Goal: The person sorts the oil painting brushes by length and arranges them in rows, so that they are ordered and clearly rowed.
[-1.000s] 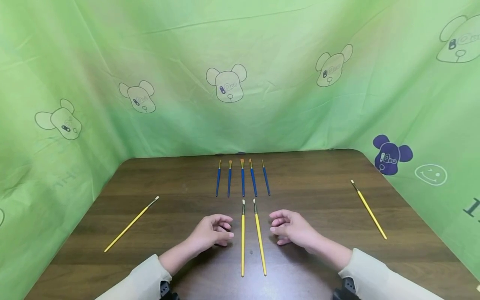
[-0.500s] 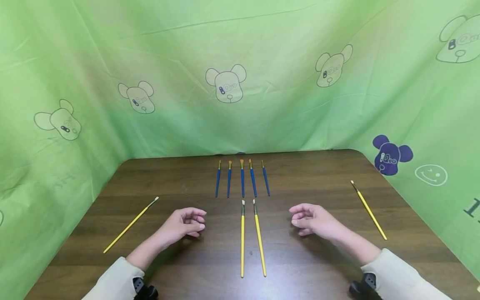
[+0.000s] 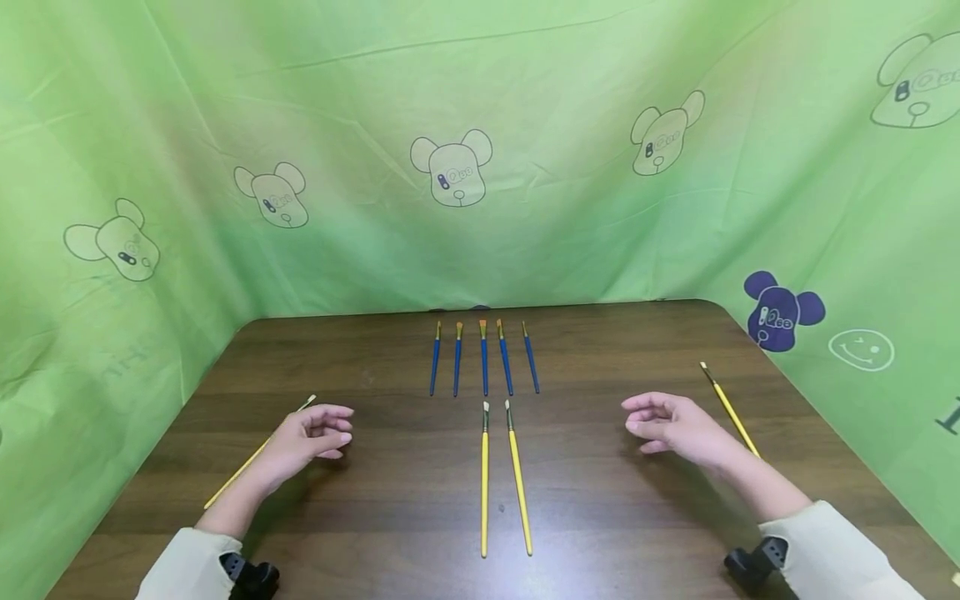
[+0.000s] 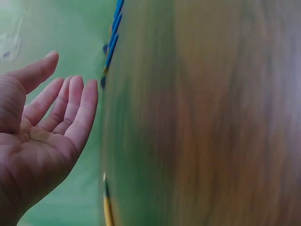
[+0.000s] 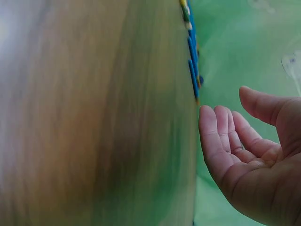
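Note:
My left hand [image 3: 306,442] hovers above the table's left side, over the yellow paintbrush [image 3: 243,475] that lies slanted there and is partly hidden by hand and wrist. Its fingers are loosely bent with nothing in them, as the left wrist view also shows. On the other side my right hand [image 3: 678,427] is raised, empty and relaxed, left of a second slanted yellow paintbrush [image 3: 729,407], whose lower end the forearm covers. Between the hands lie two more yellow paintbrushes, one nearly straight [image 3: 484,492] and one slightly tilted [image 3: 520,492], bristles pointing away.
Several blue paintbrushes [image 3: 483,367] lie in a row near the far edge of the brown wooden table [image 3: 600,517]. A green cloth [image 3: 360,250] printed with bear heads hangs behind the table and at its sides.
Both hands have drawn apart from beside the two middle yellow paintbrushes, the left hand going left and the right hand going right. The paintbrushes stay where they were.

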The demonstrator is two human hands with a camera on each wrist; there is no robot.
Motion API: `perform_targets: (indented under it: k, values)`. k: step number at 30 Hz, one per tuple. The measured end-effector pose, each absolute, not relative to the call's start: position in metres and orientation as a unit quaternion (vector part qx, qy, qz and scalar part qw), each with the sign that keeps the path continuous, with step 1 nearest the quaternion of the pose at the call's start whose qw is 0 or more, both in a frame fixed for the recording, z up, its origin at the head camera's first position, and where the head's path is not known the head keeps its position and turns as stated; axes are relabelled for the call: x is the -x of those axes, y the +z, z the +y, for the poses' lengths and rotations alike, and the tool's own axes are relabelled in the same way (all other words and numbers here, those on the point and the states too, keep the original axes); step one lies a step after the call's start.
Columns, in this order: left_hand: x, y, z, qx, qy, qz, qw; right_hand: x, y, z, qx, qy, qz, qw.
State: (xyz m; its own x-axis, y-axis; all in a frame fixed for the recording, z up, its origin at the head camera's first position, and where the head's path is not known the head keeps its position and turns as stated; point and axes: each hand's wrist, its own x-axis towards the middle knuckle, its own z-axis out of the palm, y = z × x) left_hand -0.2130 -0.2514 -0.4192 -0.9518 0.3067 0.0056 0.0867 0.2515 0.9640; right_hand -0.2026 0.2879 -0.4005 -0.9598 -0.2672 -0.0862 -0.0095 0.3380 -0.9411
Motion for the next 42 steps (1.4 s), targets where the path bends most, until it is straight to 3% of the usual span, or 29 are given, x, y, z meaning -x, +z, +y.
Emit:
perform_targets:
  k: [19,33,42]
  values:
    - [0.209,-0.405,-0.332,-0.112,0.591,0.799,-0.025,0.214,-0.383,0.373,0.045,-0.561,0.827,0.003]
    - [0.214,-0.414,-0.368,-0.111,0.496,0.861,-0.021,0.222,-0.403,0.416,-0.007,-0.543,0.839,0.003]
    - [0.219,-0.424,-0.376,-0.111,0.499,0.859,0.011,0.227,-0.418,0.429,-0.025,-0.551,0.834,0.025]
